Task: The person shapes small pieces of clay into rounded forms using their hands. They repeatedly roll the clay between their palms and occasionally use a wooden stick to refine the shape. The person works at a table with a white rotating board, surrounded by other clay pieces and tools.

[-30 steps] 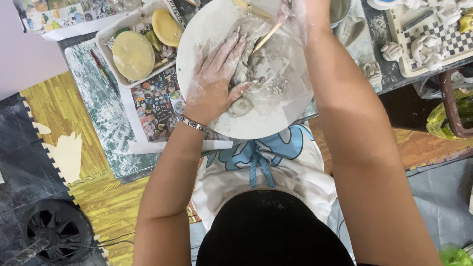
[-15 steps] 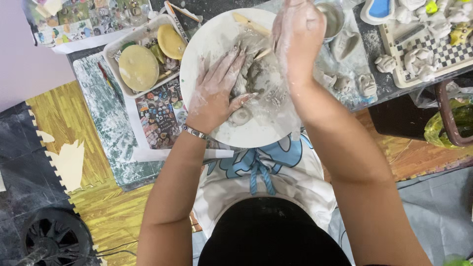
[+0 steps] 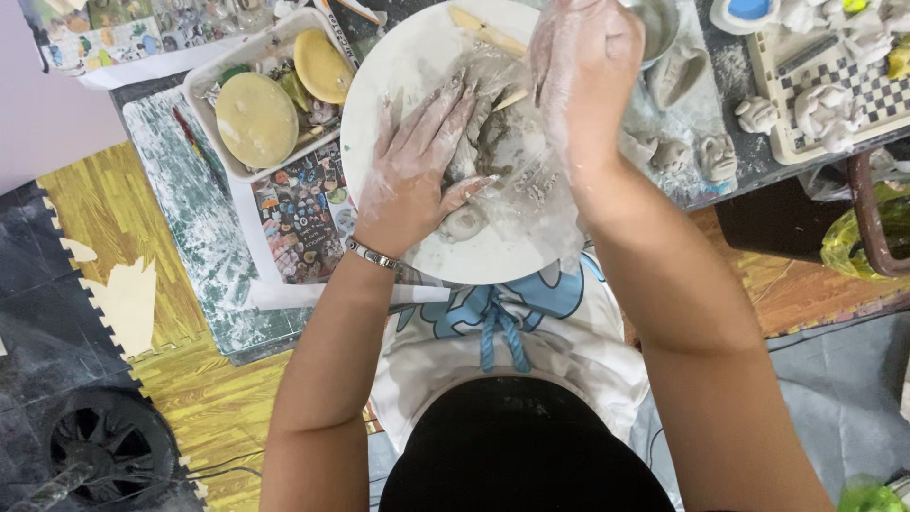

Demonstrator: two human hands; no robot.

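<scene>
Your left hand (image 3: 417,161) spread flat on the wet grey clay lump (image 3: 498,142), mid round white board (image 3: 455,142), right hand (image 3: 583,66) loosely cupped above, slip-coated, holding nothing, yellow sponges (image 3: 256,118) in a tray alongside

Left hand (image 3: 417,166) flat, fingers spread, palm down; right hand (image 3: 583,66) raised, fingers together, both clay-smeared.

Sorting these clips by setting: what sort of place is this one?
Probably a pottery or clay craft workspace. The left hand presses grey clay on a round white board, small unfired clay figures sit on the table, and a tray of yellow sponges lies alongside.
</scene>
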